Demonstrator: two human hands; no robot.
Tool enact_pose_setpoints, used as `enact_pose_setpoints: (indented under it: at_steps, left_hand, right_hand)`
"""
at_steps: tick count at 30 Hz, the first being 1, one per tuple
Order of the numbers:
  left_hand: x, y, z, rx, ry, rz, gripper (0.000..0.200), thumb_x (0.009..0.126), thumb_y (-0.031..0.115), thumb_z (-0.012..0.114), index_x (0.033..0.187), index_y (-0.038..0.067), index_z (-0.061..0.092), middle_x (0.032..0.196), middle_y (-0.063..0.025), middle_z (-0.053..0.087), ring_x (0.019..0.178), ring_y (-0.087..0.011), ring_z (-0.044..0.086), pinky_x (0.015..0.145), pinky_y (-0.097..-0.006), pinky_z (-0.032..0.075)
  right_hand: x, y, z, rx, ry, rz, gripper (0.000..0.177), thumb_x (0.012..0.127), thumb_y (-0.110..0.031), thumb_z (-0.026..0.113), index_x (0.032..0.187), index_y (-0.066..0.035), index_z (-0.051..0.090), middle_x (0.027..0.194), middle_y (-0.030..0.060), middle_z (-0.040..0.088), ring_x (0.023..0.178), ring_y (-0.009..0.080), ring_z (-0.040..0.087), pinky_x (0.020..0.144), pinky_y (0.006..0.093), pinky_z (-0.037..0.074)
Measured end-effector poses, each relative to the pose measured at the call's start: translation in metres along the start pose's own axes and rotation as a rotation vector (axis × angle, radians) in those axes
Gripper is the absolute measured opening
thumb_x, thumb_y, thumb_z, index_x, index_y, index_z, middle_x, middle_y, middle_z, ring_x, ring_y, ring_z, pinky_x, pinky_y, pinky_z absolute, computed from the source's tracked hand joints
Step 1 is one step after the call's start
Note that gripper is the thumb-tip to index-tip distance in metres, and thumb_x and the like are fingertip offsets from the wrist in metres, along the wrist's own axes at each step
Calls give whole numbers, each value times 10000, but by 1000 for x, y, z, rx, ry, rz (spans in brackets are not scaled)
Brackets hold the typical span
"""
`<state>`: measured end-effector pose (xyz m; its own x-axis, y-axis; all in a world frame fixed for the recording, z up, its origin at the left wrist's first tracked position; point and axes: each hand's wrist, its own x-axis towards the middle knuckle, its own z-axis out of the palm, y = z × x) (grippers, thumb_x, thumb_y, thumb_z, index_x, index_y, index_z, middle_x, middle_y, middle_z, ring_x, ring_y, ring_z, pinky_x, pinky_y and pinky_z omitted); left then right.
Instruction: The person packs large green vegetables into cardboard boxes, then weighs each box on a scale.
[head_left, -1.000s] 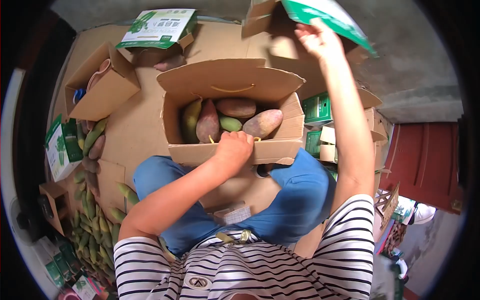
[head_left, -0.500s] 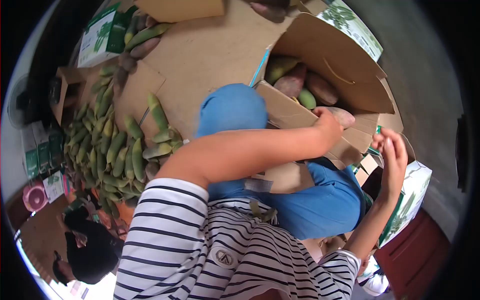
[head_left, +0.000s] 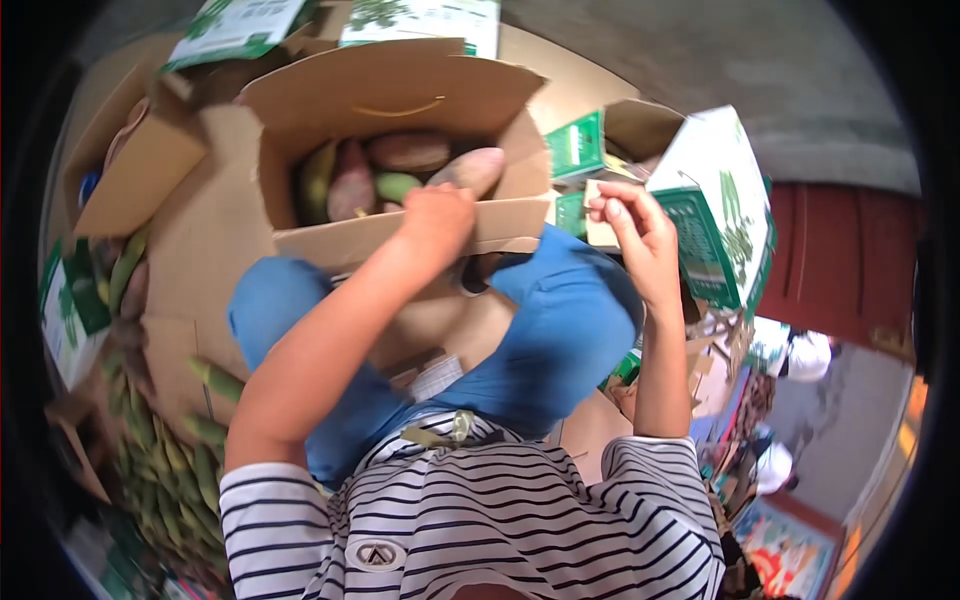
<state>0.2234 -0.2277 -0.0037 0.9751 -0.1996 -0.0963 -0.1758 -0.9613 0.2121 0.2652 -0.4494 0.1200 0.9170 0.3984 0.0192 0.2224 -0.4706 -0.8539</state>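
Observation:
My left hand reaches over the front wall of an open cardboard box, its fingers curled on the lower end of a pinkish mango-like fruit. Its fingertips are partly hidden. Beside that fruit in the box lie a reddish one, a brownish-pink one and a small green one. Off to the right, my right hand is raised with fingers loosely bent and apart, holding nothing that I can see. Just behind its fingertips is a pale cardboard flap.
A white-and-green printed carton stands at the right. Many long green fruits are heaped at lower left. Another cardboard box is at upper left. My blue-trousered knees flank the open box, and a red panel is at far right.
The view has swung right, so the box now appears straight ahead and the green heap at lower left. My left hand stays at the pinkish fruit; my right hand remains raised.

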Motion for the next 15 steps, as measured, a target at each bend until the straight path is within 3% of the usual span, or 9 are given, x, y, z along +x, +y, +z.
enact_pose_setpoints:
  at_steps: [3,5,9,11,12,14,15]
  left_hand:
    - [-1,-6,-4,-23,-77,49,431,715,236,767,1016,36,533,953,-145,631,884,-297,653,723,-413,530]
    - [-3,-7,-10,-44,-73,64,359,741,208,739,1000,41,554,961,-144,638,891,-289,657,726,-401,535]
    - [-4,-6,-12,-57,-106,74,439,723,248,768,1013,30,521,962,-152,625,906,-304,643,743,-413,525]
    - [-4,-7,-14,-51,-121,69,453,728,251,767,1020,26,505,964,-156,616,914,-311,638,745,-419,520]
    - [-4,-7,-14,-50,-115,76,455,727,251,767,1020,26,502,962,-156,615,909,-312,639,740,-418,521]
    - [-5,-6,-12,-50,-109,93,457,727,250,768,1020,25,498,959,-157,612,903,-314,641,732,-418,522]
    - [-5,-7,-12,-49,-109,99,458,727,250,768,1020,25,497,958,-157,611,901,-314,641,729,-418,522]
  right_hand:
    - [-7,4,-42,-220,450,-90,169,949,-77,540,1068,9,624,926,70,666,857,125,644,767,255,498]
    - [-14,3,-83,-387,717,-128,167,949,-88,547,1066,-3,630,984,73,657,859,135,639,777,261,496]
    - [-41,73,-214,-272,1192,-130,282,924,-174,590,1134,12,618,1081,85,635,929,146,584,839,283,473]
    - [-67,151,-301,-483,1312,-10,425,868,-257,658,1141,65,602,1086,151,648,937,203,609,855,322,477]
    - [-84,195,-340,-554,1358,178,479,854,-291,670,1129,94,592,1063,167,653,940,217,621,834,334,489]
    - [-132,303,-424,-532,1304,602,547,803,-470,709,1024,27,644,935,123,660,787,231,608,719,360,511]
    - [-131,273,-392,-200,1233,628,538,785,-532,697,951,-22,652,854,103,644,708,234,586,641,378,492]
